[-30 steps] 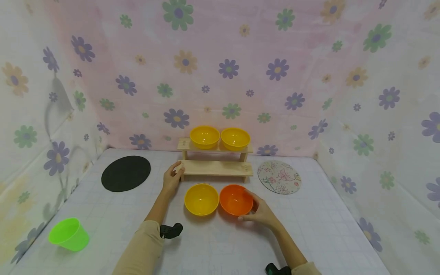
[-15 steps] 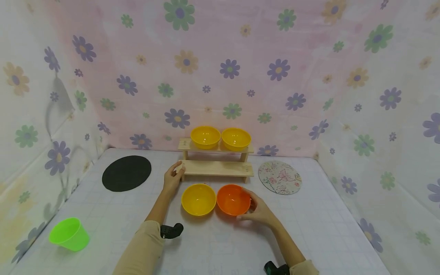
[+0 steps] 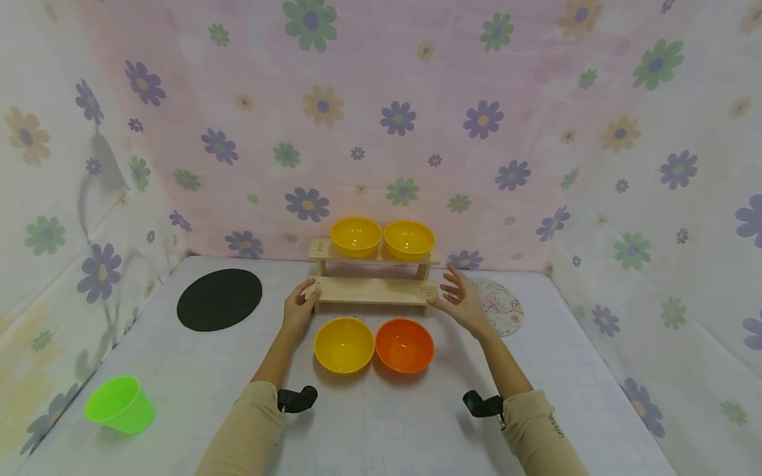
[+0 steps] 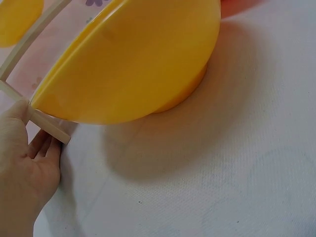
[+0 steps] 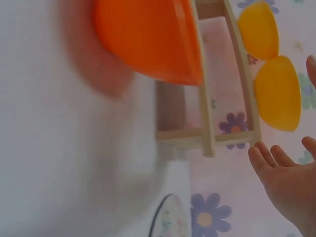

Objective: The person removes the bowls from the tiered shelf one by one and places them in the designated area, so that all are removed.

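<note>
A two-step wooden rack stands at the back of the table. Two yellow bowls sit side by side on its upper step. In front of the rack, a yellow bowl and an orange bowl stand on the table, rims touching or nearly so. My left hand grips the left end of the lower step; thumb and fingers lie around its edge in the left wrist view. My right hand is in the air by the rack's right end, fingers spread, holding nothing.
A black round mat lies to the left of the rack. A patterned round mat lies to the right, partly behind my right hand. At the front left stands a bright green cup. Flowered cloth walls enclose the table.
The yellow and orange bowls slid slightly left together, with my right hand at the orange one. That hand then let go and rose toward the rack's right end. My left hand stayed put.
</note>
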Available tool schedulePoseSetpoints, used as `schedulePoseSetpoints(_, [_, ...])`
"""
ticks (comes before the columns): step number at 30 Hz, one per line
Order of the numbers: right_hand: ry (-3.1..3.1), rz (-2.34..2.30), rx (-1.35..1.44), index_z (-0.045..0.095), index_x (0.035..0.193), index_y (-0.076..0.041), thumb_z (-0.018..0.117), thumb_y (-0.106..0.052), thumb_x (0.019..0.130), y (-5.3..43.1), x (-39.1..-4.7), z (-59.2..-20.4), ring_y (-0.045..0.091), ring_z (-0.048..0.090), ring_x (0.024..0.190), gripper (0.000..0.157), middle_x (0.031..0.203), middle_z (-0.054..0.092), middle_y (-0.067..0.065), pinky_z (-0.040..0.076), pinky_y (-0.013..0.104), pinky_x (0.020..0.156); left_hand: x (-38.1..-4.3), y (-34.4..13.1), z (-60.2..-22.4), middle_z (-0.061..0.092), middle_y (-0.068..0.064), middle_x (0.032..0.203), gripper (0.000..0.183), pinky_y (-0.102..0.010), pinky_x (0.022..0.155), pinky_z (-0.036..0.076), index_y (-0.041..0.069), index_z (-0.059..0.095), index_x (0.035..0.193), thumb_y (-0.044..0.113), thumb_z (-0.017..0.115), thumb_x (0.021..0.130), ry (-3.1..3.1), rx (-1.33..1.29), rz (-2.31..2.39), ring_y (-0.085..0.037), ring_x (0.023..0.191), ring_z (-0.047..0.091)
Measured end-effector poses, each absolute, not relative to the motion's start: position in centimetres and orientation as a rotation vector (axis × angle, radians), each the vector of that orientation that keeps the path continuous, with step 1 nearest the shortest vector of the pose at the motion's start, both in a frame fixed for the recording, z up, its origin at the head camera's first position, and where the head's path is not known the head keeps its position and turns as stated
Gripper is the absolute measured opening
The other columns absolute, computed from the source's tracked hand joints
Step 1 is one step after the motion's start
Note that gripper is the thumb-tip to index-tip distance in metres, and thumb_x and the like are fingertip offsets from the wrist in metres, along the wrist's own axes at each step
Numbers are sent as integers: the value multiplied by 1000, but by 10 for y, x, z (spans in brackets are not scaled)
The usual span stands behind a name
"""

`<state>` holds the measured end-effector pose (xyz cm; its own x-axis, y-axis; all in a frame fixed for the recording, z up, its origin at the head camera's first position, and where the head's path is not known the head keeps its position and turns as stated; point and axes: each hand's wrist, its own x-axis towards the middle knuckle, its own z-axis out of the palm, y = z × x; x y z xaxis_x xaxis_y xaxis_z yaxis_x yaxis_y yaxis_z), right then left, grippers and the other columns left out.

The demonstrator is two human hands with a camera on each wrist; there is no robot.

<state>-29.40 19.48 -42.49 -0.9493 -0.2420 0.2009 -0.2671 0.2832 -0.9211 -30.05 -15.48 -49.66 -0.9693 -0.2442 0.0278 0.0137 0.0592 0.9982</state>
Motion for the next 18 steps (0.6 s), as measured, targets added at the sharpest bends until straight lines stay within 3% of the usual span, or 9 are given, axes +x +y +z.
schedulePoseSetpoints(5, [-2489,1832,500,18,150,-10,70,-12,84,195,-321,-408,44,35,129,85,148,25,26,29,51,106,-303,-156,-498,42,-17,143,46,-13,67,40,4,47,137,20,57,95,-2153,230,-2025,-15,93,48])
schedulePoseSetpoints(15, [-2474,1937,526,15,151,-11,68,-9,85,178,-357,-399,42,36,130,84,147,26,26,32,51,104,-309,-160,-515,53,-15,129,50,-24,69,44,11,56,129,37,65,88,-2021,94,-2026,-19,90,52])
schedulePoseSetpoints(18, [-2461,1986,528,18,151,-12,68,-8,85,172,-363,-397,42,38,129,83,146,29,26,33,52,103,-309,-160,-515,52,-14,131,50,-24,71,45,10,55,130,36,64,89,-2025,107,-2033,-19,93,52])
